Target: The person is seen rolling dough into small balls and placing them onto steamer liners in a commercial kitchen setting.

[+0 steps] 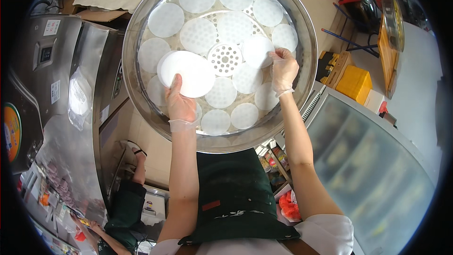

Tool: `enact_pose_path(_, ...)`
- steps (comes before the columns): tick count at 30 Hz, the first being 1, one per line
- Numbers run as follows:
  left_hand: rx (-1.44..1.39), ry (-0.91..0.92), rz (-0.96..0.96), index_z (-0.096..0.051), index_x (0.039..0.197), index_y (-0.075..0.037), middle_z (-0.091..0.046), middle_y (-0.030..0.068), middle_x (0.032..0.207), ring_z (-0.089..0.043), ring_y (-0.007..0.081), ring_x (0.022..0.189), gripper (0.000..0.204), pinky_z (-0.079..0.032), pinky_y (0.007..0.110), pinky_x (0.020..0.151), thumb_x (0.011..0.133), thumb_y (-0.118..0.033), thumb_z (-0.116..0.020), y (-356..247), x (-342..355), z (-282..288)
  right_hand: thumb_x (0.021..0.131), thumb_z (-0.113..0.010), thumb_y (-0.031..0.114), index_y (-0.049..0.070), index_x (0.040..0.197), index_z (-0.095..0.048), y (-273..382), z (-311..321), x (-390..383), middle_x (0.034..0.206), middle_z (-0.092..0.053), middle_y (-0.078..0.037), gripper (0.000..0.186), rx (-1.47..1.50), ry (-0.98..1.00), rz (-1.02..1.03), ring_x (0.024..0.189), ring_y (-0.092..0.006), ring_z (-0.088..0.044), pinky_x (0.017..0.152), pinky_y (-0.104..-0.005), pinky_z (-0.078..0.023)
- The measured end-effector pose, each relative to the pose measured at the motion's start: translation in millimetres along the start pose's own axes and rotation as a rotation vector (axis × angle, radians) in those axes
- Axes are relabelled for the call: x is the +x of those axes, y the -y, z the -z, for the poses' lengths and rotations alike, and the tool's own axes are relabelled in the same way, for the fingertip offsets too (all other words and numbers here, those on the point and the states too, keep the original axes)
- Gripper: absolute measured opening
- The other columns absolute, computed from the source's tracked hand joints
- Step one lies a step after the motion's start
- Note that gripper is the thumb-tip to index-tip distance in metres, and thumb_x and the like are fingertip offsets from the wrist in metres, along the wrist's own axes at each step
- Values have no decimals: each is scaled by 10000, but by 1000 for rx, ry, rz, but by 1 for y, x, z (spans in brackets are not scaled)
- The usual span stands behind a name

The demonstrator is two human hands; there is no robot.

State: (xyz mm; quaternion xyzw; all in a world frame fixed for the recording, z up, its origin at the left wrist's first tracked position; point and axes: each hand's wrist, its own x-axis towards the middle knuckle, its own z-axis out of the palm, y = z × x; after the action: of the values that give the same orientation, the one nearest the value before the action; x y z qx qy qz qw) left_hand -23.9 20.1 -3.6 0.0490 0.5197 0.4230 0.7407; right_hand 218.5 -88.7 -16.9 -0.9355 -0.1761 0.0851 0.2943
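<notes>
Grip on the left side is clamped on a stack of white rounds (191,73), seemingly thin paper: the left hand (181,106), in a clear glove, lays its thumb over the near edge, and the stack hangs above the left half of a wide metal pan (307,52). Around it, laid rounds (166,20) cover much of the pan's holed bottom, most lying side by side, a few meeting or lapping at the edges. Near the middle is a white disc with holes (229,55), uncovered. Just right of that disc, a single round (258,52) has its right edge pinched between thumb and fingers of the gloved right hand (284,70), over or on the right half of the bottom. Judging by the spread, the lining is well along: the far side looks filled, while the single round has yet to be let go and small gaps show between others. Whether the middle disc is meant to be covered cannot be told. From the left, the fingers under the stack are hidden, as are the rounds beneath it and its sheet count; the pan's top rim runs out of view, its near wall hides part of the lowest rounds, and whether the pinched round touches the bottom is hard to make out.
</notes>
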Motion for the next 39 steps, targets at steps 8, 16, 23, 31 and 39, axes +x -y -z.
enact_pose_path(8, 8, 9, -1, -468, 1372, 7, -587, 152, 1321, -579, 252, 1233, 435, -494, 419, 1063, 971, -64, -623, -3, -1, 4, 825, -737, 66, 32, 957, -745, 0, 8, -5, 840, -701, -99, 136, -221, -90, 258, 733, -235, -672, 719, -339, -529)
enact_pose_path(16, 0, 24, -52, -471, 1382, -22, -570, 126, 1350, -557, 253, 1258, 450, -469, 441, 1083, 967, -78, -635, -25, -5, 18, 827, -727, -13, 0, 879, -713, 9, 39, 3, 813, -690, -69, 55, 152, -72, 284, 733, -161, -653, 670, -284, -512)
enact_pose_path(23, -23, 30, -50, -473, 1389, -44, -565, 114, 1359, -549, 251, 1266, 446, -463, 447, 1090, 972, -77, -628, -36, -18, 22, 873, -740, 87, 22, 917, -737, 43, -1, -22, 697, -620, 32, 79, 523, 391, -242, 628, -60, -525, 586, -225, -437)
enact_pose_path(31, -32, 42, -24, -482, 1369, -45, -575, 118, 1341, -563, 247, 1248, 417, -468, 432, 1087, 977, -75, -619, -34, -24, 30, 847, -750, 137, 19, 1036, -711, 55, -41, -53, 996, -702, -150, 227, 117, 106, 36, 802, -215, -636, 740, -321, -501)
enact_pose_path(39, 55, 60, 48, -431, 1403, -15, -560, 132, 1353, -559, 256, 1252, 443, -476, 446, 1059, 1004, -125, -588, -16, -62, 19, 963, -620, 113, -59, 1392, -449, 108, 14, -158, 1239, -610, -119, 493, 1222, 738, -614, 1198, -191, -552, 1065, -326, -408)
